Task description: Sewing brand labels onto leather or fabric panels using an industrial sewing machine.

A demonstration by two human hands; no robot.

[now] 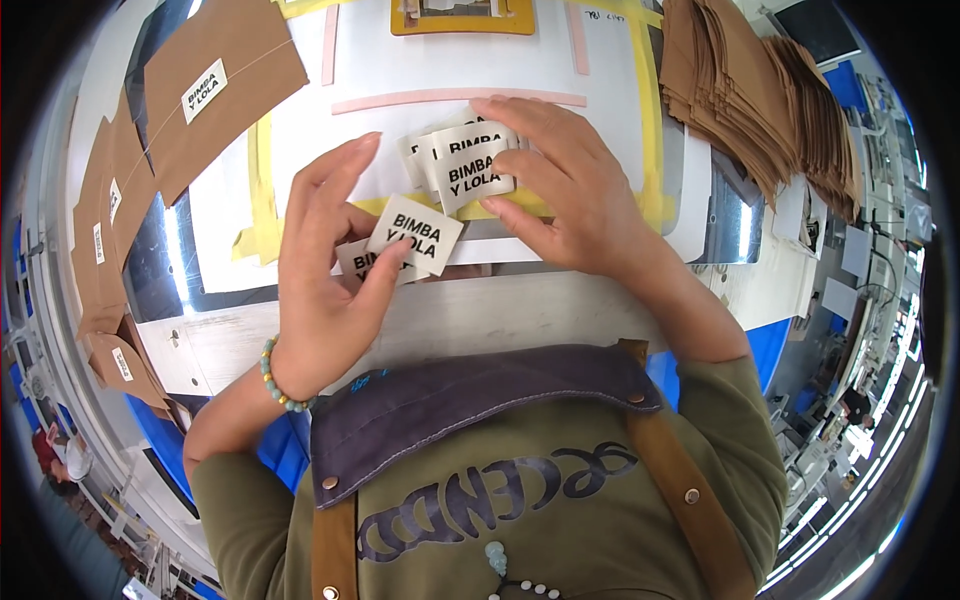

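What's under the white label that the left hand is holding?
Under the white label pinched by the left hand lies another white label, partly showing. The thumb and top label cover the rest, so more beneath cannot be seen.

Olive sweatshirt, dark apron with tan straps, beaded bracelet (277, 380).

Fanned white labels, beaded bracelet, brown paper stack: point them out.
fanned white labels (470, 165), head view, middle of front label
beaded bracelet (275, 385), head view, beads at left wrist
brown paper stack (760, 90), head view, top sheets

2 white printed labels (412, 238) sit tilted, overlapping, pinched upright off the table; a fanned white label stack (462, 162) lies flat beyond.
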